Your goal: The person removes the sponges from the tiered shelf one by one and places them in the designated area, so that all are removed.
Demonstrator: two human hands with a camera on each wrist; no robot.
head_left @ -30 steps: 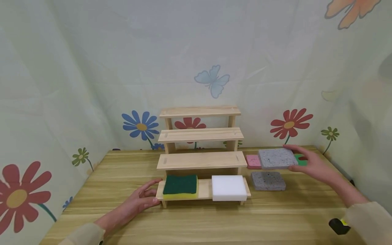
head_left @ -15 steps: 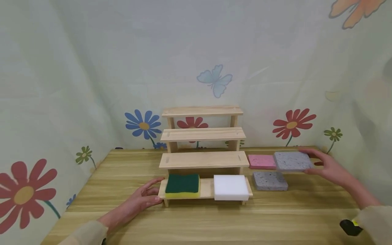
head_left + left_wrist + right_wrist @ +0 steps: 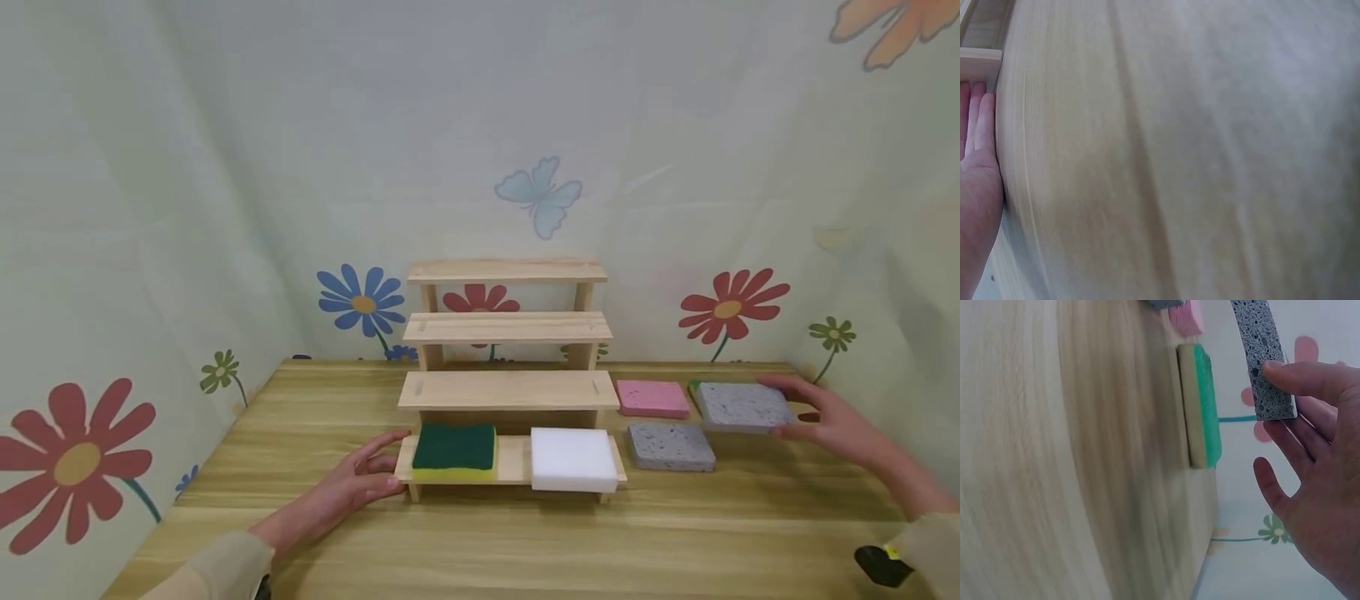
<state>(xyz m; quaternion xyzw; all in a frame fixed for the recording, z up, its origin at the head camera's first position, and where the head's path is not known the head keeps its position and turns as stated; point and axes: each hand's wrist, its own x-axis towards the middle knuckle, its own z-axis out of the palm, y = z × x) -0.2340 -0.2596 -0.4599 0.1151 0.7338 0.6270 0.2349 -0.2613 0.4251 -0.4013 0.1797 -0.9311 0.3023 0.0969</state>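
In the head view my right hand grips the right end of a speckled grey sponge. The right wrist view shows this raised grey sponge between thumb and fingers, above a green-topped sponge on the table. At the left end of the bottom step, my left hand holds the wooden step stand, thumb at the front corner and index finger at the back one. On that step lie a dark green and yellow scouring sponge and a white sponge, apart from each other.
A pink sponge and a second grey sponge lie on the table right of the stand. The stand's upper steps rise toward a flowered cloth backdrop. Wood-grain table extends in front.
My right hand has carried the grey sponge rightward and slightly lower, off the pink sponge and over the green one. The left hand stays at the stand while the view shifts slightly.
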